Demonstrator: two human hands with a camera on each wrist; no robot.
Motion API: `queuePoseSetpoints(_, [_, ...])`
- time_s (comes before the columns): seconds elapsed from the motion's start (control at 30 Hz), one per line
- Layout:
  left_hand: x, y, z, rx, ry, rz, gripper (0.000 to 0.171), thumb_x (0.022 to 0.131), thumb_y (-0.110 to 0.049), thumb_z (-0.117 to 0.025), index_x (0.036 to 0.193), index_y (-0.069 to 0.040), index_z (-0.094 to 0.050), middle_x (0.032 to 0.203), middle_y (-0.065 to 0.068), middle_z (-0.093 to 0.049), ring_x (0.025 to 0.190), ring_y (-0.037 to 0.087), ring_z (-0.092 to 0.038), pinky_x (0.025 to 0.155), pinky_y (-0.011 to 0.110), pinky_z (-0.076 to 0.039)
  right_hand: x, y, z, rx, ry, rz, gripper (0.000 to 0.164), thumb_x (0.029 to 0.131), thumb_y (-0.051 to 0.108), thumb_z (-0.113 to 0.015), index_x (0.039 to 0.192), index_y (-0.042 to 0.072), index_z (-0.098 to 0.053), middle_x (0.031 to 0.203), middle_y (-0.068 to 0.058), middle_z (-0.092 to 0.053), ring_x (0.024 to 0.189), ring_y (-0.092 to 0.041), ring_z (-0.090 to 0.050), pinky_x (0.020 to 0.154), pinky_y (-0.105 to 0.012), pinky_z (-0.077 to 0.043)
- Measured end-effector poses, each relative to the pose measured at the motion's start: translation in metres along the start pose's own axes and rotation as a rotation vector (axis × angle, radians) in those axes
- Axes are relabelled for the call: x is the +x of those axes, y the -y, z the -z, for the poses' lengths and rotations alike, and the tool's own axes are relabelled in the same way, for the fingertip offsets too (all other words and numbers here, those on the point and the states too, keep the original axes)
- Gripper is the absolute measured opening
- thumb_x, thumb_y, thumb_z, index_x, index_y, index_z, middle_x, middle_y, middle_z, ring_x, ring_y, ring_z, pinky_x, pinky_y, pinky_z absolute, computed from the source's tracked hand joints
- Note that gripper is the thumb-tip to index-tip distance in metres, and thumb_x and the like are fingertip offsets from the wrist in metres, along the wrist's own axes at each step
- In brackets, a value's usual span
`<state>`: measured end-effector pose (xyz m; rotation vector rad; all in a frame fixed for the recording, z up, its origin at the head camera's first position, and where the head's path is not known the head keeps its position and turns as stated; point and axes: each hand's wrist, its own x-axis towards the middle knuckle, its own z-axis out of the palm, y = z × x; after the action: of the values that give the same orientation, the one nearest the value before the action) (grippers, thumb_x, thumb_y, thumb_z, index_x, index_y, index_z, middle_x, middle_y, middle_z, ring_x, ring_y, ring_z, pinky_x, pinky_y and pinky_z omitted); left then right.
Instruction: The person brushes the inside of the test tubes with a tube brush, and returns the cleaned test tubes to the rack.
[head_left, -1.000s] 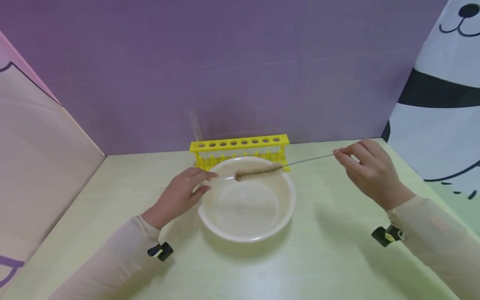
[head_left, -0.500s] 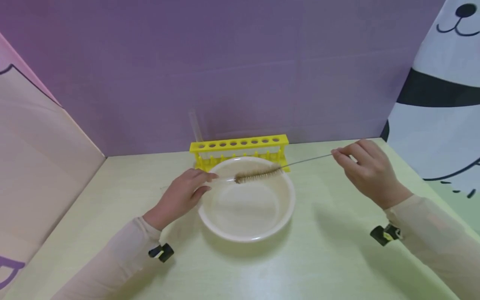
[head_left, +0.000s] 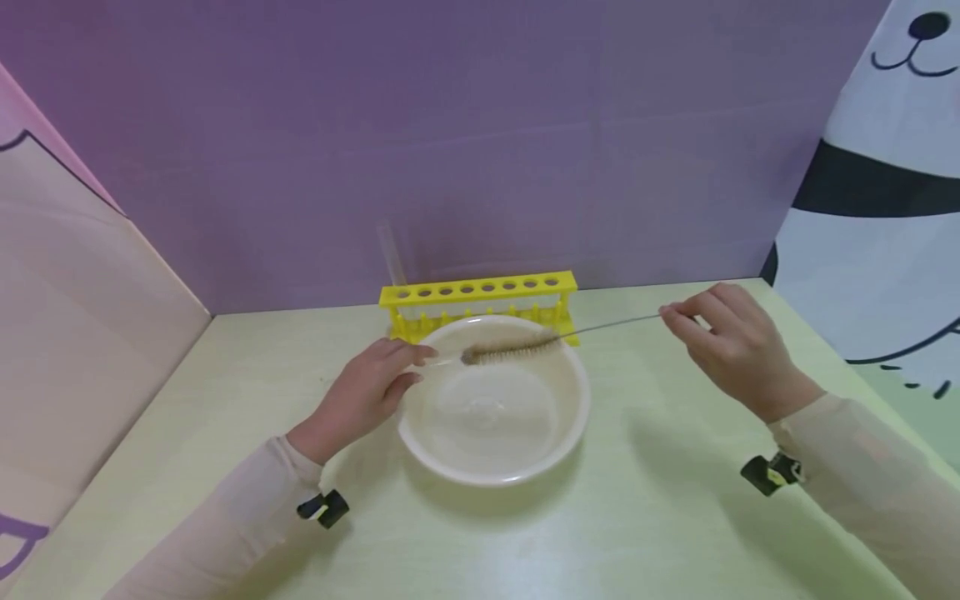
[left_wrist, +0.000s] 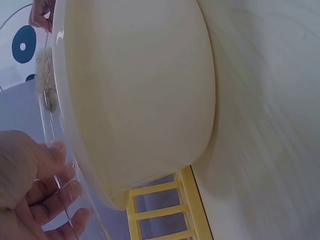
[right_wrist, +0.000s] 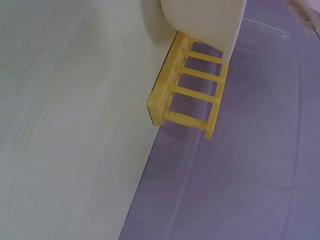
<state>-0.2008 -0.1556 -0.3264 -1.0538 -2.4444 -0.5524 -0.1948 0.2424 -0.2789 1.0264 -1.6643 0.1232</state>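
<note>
My left hand (head_left: 363, 387) holds a clear test tube (head_left: 447, 361) between thumb and fingers, over the left rim of a white basin (head_left: 487, 467). The tube lies nearly level, its mouth toward the right. From the right, a test tube brush (head_left: 513, 351) with tan bristles lines up with it. In the left wrist view the brush's tip (left_wrist: 50, 102) sits at the tube's mouth, most bristles outside. My right hand (head_left: 738, 350) pinches the far end of the brush's thin wire handle, above the table right of the basin. Droplets show on the tube near my left fingers.
Behind the basin stands a yellow test tube rack (head_left: 480, 287), with another clear test tube (head_left: 392, 254) upright in its leftmost hole. A purple wall (head_left: 480, 150) closes off the back of the pale table (head_left: 600, 533). Printed panels flank both sides.
The brush has shifted slightly left toward the test tube, its tip now nearer my left fingers. My right hand has moved slightly left and down with it. My left hand has stayed nearly still.
</note>
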Motion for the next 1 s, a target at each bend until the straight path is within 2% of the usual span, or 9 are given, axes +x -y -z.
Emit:
queuePoseSetpoints(0.17, [0.000,-0.003,-0.002,0.016,-0.003,-0.032,0.038,0.079,0.003,-0.071,0.114,-0.010,-0.063,0.099,0.005,-0.065,0.089,0.021,-0.058,0.074,0.034,-0.051,0.000,0.004,-0.003,0.012,0.003,0.016,0.034,0.100,0.007,-0.043,0.076,-0.005,-0.064,0.068,-0.016,-0.056,0.056,-0.031,-0.046,0.050,-0.041,-0.038])
queuePoseSetpoints(0.4, [0.000,-0.007,-0.001,0.033,-0.008,-0.036,0.039,0.078,0.001,-0.073,0.114,-0.010,-0.063,0.098,0.004,-0.064,0.087,0.020,-0.058,0.072,0.033,-0.051,0.000,0.005,-0.003,0.033,0.032,-0.001,0.034,0.099,0.005,-0.042,0.077,-0.005,-0.065,0.069,-0.017,-0.057,0.058,-0.032,-0.047,0.052,-0.041,-0.040])
queuePoseSetpoints(0.7, [-0.002,-0.006,-0.003,0.036,-0.025,-0.051,0.040,0.077,0.001,-0.075,0.113,-0.010,-0.063,0.099,0.005,-0.064,0.089,0.020,-0.058,0.073,0.034,-0.051,0.002,0.006,0.002,0.053,0.154,-0.013,0.041,0.101,0.009,-0.032,0.081,-0.003,-0.065,0.072,-0.016,-0.058,0.060,-0.030,-0.049,0.054,-0.040,-0.041])
queuePoseSetpoints(0.83, [-0.002,-0.006,-0.004,0.042,-0.034,-0.058,0.040,0.076,0.001,-0.075,0.113,-0.010,-0.063,0.099,0.004,-0.064,0.089,0.020,-0.057,0.072,0.034,-0.051,0.003,0.007,0.005,0.063,0.234,-0.029,0.042,0.101,0.010,-0.029,0.083,-0.003,-0.065,0.073,-0.016,-0.059,0.062,-0.030,-0.050,0.056,-0.039,-0.043])
queuePoseSetpoints(0.9, [-0.002,-0.006,-0.004,0.044,-0.035,-0.057,0.040,0.076,0.001,-0.075,0.113,-0.010,-0.063,0.099,0.004,-0.064,0.089,0.020,-0.057,0.072,0.033,-0.051,0.005,0.007,0.007,0.070,0.274,-0.038,0.035,0.098,0.003,-0.033,0.084,-0.003,-0.065,0.074,-0.017,-0.059,0.064,-0.031,-0.051,0.058,-0.039,-0.044])
queuePoseSetpoints(1.0, [-0.003,-0.007,-0.004,0.049,-0.033,-0.055,0.040,0.076,0.000,-0.076,0.112,-0.010,-0.063,0.098,0.004,-0.064,0.088,0.020,-0.057,0.072,0.033,-0.051,0.006,0.008,0.008,0.094,0.296,-0.045,0.019,0.081,-0.014,-0.049,0.084,-0.003,-0.065,0.075,-0.017,-0.059,0.064,-0.032,-0.051,0.058,-0.040,-0.045])
